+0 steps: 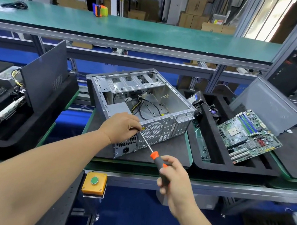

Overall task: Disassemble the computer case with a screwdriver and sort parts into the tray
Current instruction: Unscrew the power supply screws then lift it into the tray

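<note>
Computer case (pixel 141 100) open-side up on tabletop (pixel 167 151), right hand (pixel 175 181) grip around screwdriver (pixel 155 156) handle, left hand (pixel 122 126) pinching shaft tip at case's rear panel, motherboard (pixel 248 135) in tray (pixel 212 163) right of case.

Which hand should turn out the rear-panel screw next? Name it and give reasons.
Right. The right hand already grips the screwdriver by its handle, with the shaft angled to the rear of the computer case. The left hand has its fingers at the tip, steadying it.
</note>
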